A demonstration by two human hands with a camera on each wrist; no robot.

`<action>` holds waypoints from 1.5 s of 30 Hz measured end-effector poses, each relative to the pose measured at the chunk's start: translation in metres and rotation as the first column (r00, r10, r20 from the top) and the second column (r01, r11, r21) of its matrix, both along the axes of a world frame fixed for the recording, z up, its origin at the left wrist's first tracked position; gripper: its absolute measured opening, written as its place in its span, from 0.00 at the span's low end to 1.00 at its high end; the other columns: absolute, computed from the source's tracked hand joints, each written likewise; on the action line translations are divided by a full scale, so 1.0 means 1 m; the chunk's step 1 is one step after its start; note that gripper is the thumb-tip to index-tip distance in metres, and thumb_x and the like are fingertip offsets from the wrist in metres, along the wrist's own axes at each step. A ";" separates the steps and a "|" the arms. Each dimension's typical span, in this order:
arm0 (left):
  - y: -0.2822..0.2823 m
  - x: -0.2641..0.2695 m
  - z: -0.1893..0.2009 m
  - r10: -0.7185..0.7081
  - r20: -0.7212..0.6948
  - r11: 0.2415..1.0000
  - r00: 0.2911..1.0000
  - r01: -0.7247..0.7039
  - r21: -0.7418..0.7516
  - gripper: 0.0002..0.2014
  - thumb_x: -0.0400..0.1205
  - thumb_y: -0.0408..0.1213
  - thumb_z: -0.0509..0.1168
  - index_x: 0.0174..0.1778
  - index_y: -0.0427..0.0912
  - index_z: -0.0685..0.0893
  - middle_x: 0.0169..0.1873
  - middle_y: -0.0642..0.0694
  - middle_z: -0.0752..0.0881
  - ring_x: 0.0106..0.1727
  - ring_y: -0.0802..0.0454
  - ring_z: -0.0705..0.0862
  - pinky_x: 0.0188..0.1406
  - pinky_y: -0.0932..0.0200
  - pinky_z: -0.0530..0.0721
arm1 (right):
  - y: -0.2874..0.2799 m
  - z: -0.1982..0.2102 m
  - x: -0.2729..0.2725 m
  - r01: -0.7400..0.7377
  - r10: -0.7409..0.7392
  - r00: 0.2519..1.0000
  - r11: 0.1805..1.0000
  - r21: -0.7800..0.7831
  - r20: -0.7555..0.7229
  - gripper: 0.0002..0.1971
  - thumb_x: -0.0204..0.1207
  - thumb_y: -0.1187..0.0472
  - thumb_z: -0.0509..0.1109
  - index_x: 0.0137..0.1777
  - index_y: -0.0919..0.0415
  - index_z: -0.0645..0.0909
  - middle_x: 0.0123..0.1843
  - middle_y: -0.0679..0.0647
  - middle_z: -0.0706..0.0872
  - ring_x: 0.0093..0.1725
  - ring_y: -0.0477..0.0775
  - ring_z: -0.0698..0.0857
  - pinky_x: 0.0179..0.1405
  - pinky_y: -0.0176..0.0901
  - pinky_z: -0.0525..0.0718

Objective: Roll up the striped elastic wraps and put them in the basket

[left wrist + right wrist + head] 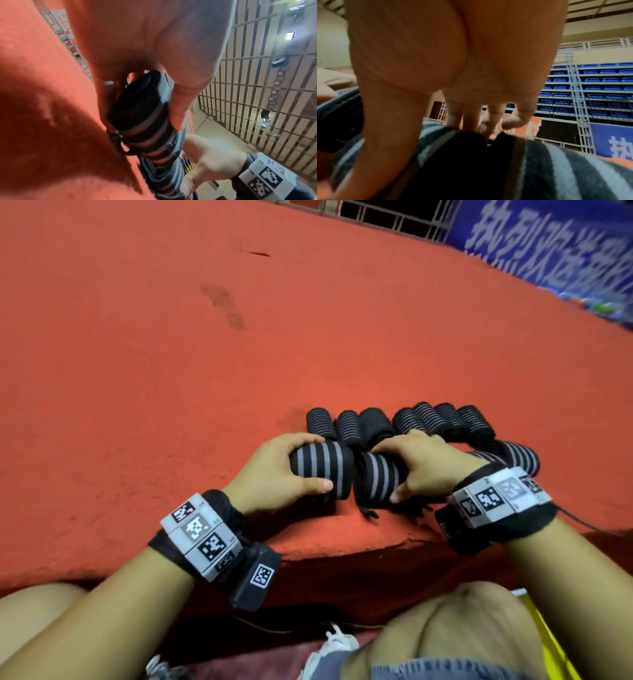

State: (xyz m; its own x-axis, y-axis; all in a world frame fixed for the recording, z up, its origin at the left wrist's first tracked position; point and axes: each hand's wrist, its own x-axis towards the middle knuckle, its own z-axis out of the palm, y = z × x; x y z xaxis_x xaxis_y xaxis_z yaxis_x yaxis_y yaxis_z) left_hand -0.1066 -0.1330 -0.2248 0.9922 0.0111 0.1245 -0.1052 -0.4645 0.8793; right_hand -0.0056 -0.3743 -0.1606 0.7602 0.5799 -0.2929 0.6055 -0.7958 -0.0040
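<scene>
My left hand (291, 467) grips a rolled black wrap with grey stripes (323, 470) near the front edge of the red mat; its coiled end (137, 102) shows in the left wrist view, fingers and thumb curled round it. My right hand (411, 463) grips a second striped roll (378, 477) right beside it, thumb below and fingers over the top; the same roll (471, 162) fills the right wrist view. Behind both hands lies a row of several rolled striped wraps (400, 419), and more rolls (517, 455) lie at the right. No basket is in view.
The red mat (171, 371) stretches far to the left and back. Its front edge (342, 553) drops just below my hands, with my bare knees under it. A blue banner (548, 244) and a metal railing (394, 217) stand at the back right.
</scene>
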 end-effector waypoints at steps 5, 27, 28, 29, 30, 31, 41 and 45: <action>-0.001 0.000 -0.002 0.012 -0.002 0.999 1.000 -0.012 0.045 0.32 0.67 0.41 0.86 0.67 0.51 0.84 0.57 0.58 0.88 0.57 0.62 0.87 0.65 0.55 0.84 | -0.002 -0.014 -0.014 -0.128 0.129 0.987 0.992 -0.011 0.101 0.37 0.52 0.45 0.85 0.57 0.47 0.68 0.53 0.43 0.79 0.63 0.54 0.75 0.70 0.60 0.68; -0.243 0.025 0.085 -0.480 0.073 0.851 0.875 0.444 0.280 0.27 0.69 0.41 0.82 0.58 0.52 0.75 0.50 0.61 0.80 0.49 0.69 0.78 0.49 0.72 0.73 | -0.290 0.033 -0.108 0.402 -0.427 0.901 0.760 0.511 -0.074 0.32 0.46 0.50 0.83 0.49 0.47 0.72 0.34 0.49 0.86 0.32 0.50 0.84 0.31 0.52 0.82; -0.275 0.032 0.087 -0.534 0.048 0.812 0.844 0.496 0.307 0.27 0.69 0.43 0.82 0.58 0.51 0.75 0.52 0.58 0.80 0.50 0.66 0.77 0.51 0.66 0.74 | -0.317 0.030 -0.110 0.461 -0.484 0.871 0.749 0.476 -0.082 0.32 0.46 0.50 0.83 0.49 0.47 0.72 0.33 0.49 0.86 0.32 0.50 0.85 0.30 0.51 0.82; -0.306 0.039 0.087 -0.579 0.015 0.770 0.815 0.541 0.338 0.27 0.70 0.43 0.81 0.59 0.50 0.74 0.54 0.53 0.80 0.53 0.59 0.78 0.53 0.60 0.75 | -0.342 0.026 -0.111 0.521 -0.537 0.838 0.733 0.437 -0.098 0.32 0.46 0.51 0.84 0.50 0.48 0.72 0.33 0.49 0.86 0.31 0.49 0.85 0.28 0.46 0.82; -0.336 0.043 0.086 -0.613 -0.019 0.730 0.790 0.576 0.367 0.27 0.71 0.44 0.80 0.59 0.49 0.73 0.56 0.50 0.79 0.55 0.54 0.78 0.52 0.57 0.74 | -0.364 0.020 -0.111 0.585 -0.589 0.799 0.712 0.388 -0.123 0.32 0.48 0.54 0.85 0.50 0.49 0.72 0.33 0.48 0.87 0.31 0.46 0.85 0.26 0.39 0.80; -0.365 0.046 0.083 -0.639 -0.054 0.695 0.767 0.606 0.386 0.27 0.72 0.43 0.80 0.59 0.50 0.72 0.56 0.48 0.77 0.55 0.51 0.77 0.52 0.56 0.74 | -0.384 0.012 -0.110 0.645 -0.638 0.756 0.688 0.332 -0.147 0.31 0.49 0.55 0.87 0.50 0.50 0.72 0.35 0.48 0.86 0.32 0.44 0.85 0.25 0.34 0.77; -0.538 0.055 -0.013 -0.674 -0.463 0.313 0.575 0.790 0.527 0.19 0.77 0.37 0.70 0.62 0.41 0.74 0.60 0.39 0.72 0.49 0.39 0.82 0.45 0.49 0.82 | -0.469 -0.097 -0.088 0.969 -0.903 0.206 0.242 -0.053 -0.377 0.28 0.41 0.53 0.85 0.43 0.61 0.84 0.36 0.55 0.90 0.38 0.57 0.90 0.36 0.50 0.91; -0.557 0.061 -0.060 -0.507 -0.573 0.341 0.644 0.760 0.553 0.23 0.77 0.38 0.73 0.65 0.40 0.73 0.64 0.38 0.70 0.63 0.32 0.81 0.55 0.43 0.83 | -0.486 -0.147 -0.087 0.988 -0.867 -0.030 0.049 -0.146 -0.498 0.30 0.47 0.44 0.83 0.46 0.64 0.91 0.50 0.59 0.93 0.50 0.60 0.91 0.58 0.54 0.88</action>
State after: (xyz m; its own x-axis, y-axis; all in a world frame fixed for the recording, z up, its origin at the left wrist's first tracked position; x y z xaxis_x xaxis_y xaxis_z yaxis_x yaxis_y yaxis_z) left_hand -0.0457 -0.6899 -0.2849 0.6367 -0.5981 -0.4867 -0.4959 -0.8010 0.3355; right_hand -0.0923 -0.8600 -0.3079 0.5058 -0.4850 -0.7134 -0.8053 -0.5619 -0.1890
